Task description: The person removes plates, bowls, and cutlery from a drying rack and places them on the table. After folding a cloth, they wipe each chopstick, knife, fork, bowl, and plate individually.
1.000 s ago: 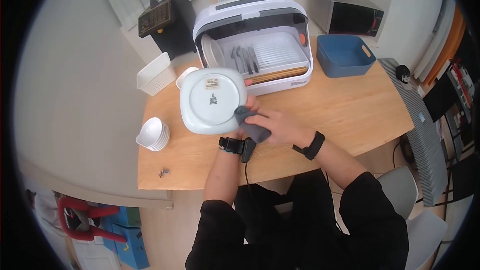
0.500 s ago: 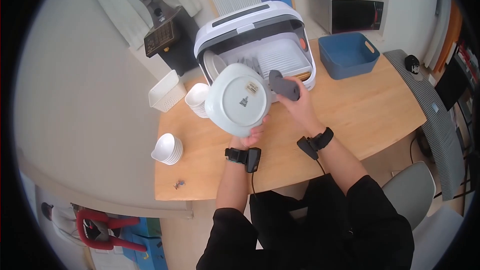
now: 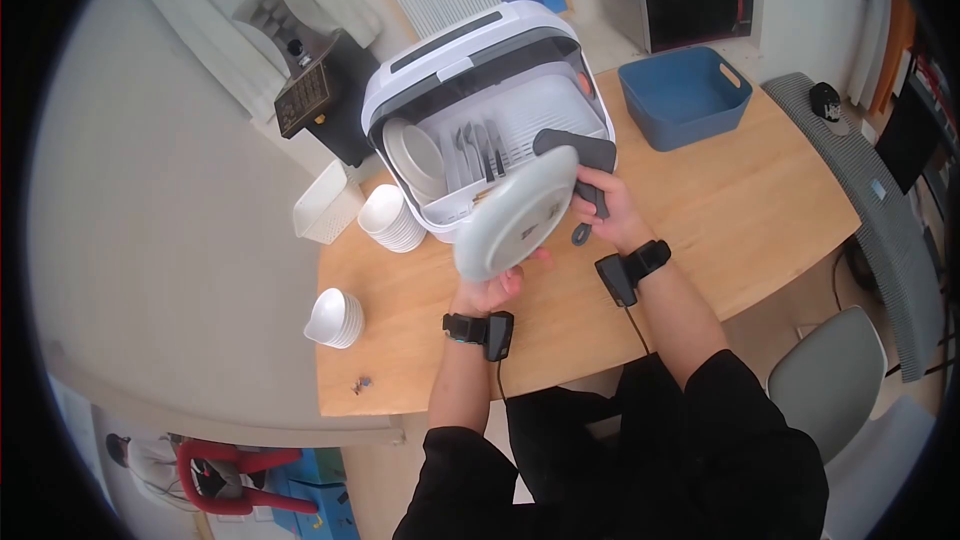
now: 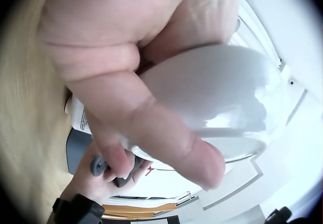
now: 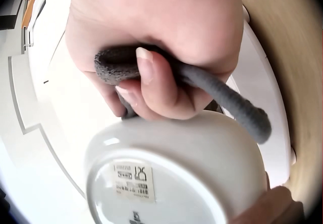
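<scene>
My left hand (image 3: 490, 290) grips the lower edge of a pale plate (image 3: 515, 220), which is tilted with its labelled underside toward me. In the left wrist view, fingers of that hand (image 4: 136, 98) lie along the plate (image 4: 202, 88). A dark grey cloth (image 3: 590, 150) is bunched in my right hand (image 3: 615, 210) at the plate's upper right edge. The right wrist view has the right hand (image 5: 156, 42) with fingers curled round the cloth (image 5: 217, 88), close against the plate's rim; the underside of the plate (image 5: 171, 168) bears a sticker.
Behind the plate stands an open white dish cabinet (image 3: 470, 70) with plates (image 3: 415, 155) and cutlery (image 3: 480, 148). Stacked white bowls (image 3: 390, 220), more bowls (image 3: 337, 320) and a white basket (image 3: 328, 202) are at the left. A blue bin (image 3: 685, 105) stands at the right.
The plate has turned from nearly face-on to a steep slant. The right hand with the cloth moved from the plate's lower right, away from it, then to its upper right edge.
</scene>
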Tool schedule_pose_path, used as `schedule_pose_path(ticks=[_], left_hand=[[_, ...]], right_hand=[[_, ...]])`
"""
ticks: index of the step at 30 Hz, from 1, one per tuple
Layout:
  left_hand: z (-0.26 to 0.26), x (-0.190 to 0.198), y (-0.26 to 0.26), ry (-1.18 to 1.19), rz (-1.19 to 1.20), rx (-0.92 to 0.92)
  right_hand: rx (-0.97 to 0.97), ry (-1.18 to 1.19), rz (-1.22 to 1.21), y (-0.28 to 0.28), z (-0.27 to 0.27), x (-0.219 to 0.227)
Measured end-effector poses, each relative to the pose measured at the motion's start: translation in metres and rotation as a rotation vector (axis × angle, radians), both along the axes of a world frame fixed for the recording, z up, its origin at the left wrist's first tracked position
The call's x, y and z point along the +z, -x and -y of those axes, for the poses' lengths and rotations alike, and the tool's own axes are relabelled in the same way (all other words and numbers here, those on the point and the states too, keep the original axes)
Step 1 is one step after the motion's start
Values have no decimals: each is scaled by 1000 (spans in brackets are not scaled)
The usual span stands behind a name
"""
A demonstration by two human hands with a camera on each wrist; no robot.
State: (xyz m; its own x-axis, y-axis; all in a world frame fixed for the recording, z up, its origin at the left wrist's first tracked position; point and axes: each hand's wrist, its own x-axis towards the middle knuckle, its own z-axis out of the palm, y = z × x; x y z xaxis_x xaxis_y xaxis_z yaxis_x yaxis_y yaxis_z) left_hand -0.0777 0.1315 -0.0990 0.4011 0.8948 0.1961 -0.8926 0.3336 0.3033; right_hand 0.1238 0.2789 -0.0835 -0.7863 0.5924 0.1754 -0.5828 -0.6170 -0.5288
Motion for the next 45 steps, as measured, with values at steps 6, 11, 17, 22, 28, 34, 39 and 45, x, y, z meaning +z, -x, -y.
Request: schedule_pose_path(ticks=[6, 11, 17, 22, 28, 34, 39, 45], left_hand=[[9, 25, -23, -157, -525, 200], [-4, 29, -32, -197, -1250, 906], [21, 73, -22, -108, -1322, 1176], [40, 85, 1, -57, -1321, 1179], [42, 99, 8, 44, -1617, 1217], [7, 95, 28, -8, -1697, 1255], [-24, 96, 48, 55, -1982, 1266], [-56, 77, 78, 94, -1839, 1259]], right_hand=[[-268, 266, -13, 3, 8, 8], [-202, 324, 5, 3, 10, 12], [-102, 118, 114, 10, 18, 13], [-2, 59, 155, 12, 19, 7], [38, 67, 156, 11, 15, 1], [56, 61, 152, 10, 13, 0], [72, 64, 139, 12, 12, -3], [83, 50, 142, 13, 9, -5]])
